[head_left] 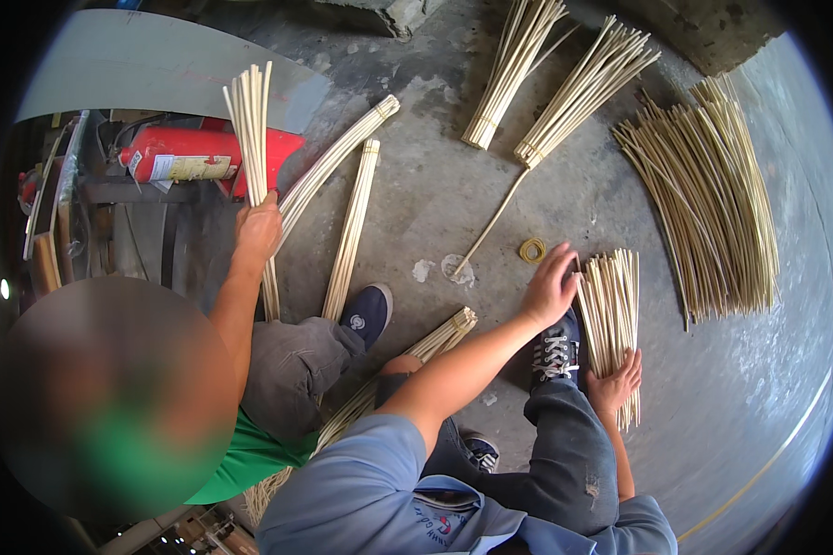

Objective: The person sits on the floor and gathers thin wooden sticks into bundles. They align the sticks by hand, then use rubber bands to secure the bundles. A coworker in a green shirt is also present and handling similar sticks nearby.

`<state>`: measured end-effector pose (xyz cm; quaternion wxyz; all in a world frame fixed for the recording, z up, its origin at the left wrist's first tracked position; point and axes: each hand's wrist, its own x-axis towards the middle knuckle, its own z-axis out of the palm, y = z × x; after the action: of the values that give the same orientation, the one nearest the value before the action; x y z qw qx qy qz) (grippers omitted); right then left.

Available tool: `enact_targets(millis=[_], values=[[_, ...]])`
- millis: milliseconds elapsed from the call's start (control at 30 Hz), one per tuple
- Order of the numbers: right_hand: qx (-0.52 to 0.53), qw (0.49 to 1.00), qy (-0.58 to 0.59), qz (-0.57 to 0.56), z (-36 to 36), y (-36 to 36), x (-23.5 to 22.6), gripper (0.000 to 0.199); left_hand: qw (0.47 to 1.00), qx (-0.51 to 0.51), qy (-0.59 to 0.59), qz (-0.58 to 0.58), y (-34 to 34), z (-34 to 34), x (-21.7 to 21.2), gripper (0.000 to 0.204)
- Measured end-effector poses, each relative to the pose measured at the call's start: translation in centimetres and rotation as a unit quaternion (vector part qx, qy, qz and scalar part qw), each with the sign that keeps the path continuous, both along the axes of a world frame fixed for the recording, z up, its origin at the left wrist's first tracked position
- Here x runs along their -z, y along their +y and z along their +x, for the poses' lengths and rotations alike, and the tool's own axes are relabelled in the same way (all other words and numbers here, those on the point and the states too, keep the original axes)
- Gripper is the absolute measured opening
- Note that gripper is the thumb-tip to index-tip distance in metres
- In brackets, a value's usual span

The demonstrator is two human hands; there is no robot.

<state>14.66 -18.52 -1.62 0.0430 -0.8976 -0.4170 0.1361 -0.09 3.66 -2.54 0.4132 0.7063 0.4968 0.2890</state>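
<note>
A bundle of pale thin sticks [611, 314] lies on the floor along the outer side of my right shoe [555, 356]. My right hand [614, 384] grips its lower part from the right side, fingers over the sticks. Close to the bundle's upper left corner is my left hand [551, 287], above the shoe's toe, with its fingers stretched out. Whether those fingertips touch the sticks I cannot tell. A small coil of yellowish bands [532, 250] rests on the floor just beyond my left hand.
A large spread of loose sticks [713, 203] lies at the right. Two tied bundles [565, 102] lie at the far side, near a single stick [491, 222]. At the left, a co-worker's hand [259, 227] holds another bundle by a red fire extinguisher [180, 153]. More bundles [352, 231] lie between us.
</note>
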Motion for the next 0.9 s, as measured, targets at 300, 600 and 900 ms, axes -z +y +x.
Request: enact_targets(millis=[300, 600, 900], values=[[-0.009, 1.0, -0.017, 0.005, 4.7, 1.1, 0.1, 0.102, 0.97, -0.081, 0.23, -0.019, -5.8, -14.4, -1.8, 0.061], [0.014, 0.993, 0.023, -0.112, 3.9, 1.9, -2.3, 0.129, 0.865, -0.062, 0.451, -0.21, -11.2, -17.3, -2.4, 0.116], [-0.07, 0.972, 0.173, 0.141, 1.1, 5.7, -4.3, 0.039, 0.858, -0.037, 0.46, -0.227, -10.8, -18.4, -2.3, 0.116]])
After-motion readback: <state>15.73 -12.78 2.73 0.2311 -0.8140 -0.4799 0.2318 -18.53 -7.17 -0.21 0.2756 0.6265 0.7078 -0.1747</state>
